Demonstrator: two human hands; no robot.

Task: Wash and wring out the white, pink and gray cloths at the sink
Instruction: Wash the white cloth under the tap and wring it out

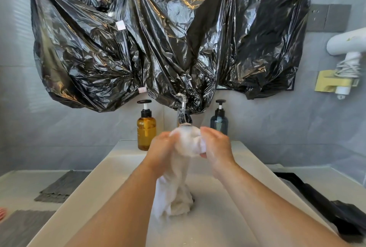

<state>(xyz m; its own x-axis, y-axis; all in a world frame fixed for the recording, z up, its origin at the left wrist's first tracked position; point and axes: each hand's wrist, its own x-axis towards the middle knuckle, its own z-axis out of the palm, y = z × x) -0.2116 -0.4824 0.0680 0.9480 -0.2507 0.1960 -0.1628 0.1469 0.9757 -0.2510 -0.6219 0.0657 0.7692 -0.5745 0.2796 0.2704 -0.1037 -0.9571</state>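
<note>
1. A white cloth point(186, 143) was bunched into a wet ball above the sink point(99, 187), just under the faucet point(183, 115). Its long tail hung down twisted, and the end lay heaped on the basin floor.
2. The left hand point(162, 149) gripped the ball from the left with its fingers curled round it. The right hand point(216, 147) gripped it from the right, fingers curled over the top.
3. Blur softened the cloth and the fingertips, so the folds were hard to make out, and it was unclear whether water was running.
4. The cloth hid the mouth of the faucet.
5. An amber pump bottle point(146, 129) stood left of the faucet and a dark blue pump bottle point(218, 122) stood right of it.
6. A gray cloth point(61, 186) lay flat on the counter left of the sink. A second gray cloth point(21, 227) lay nearer, cut off at the corner. A pink sliver point(3, 213) showed at the left edge, too little to identify.
7. A crinkled black plastic sheet point(168, 34) was taped across the wall above.
8. A white hair dryer point(346, 46) on the right wall was cut off by the edge.
</note>
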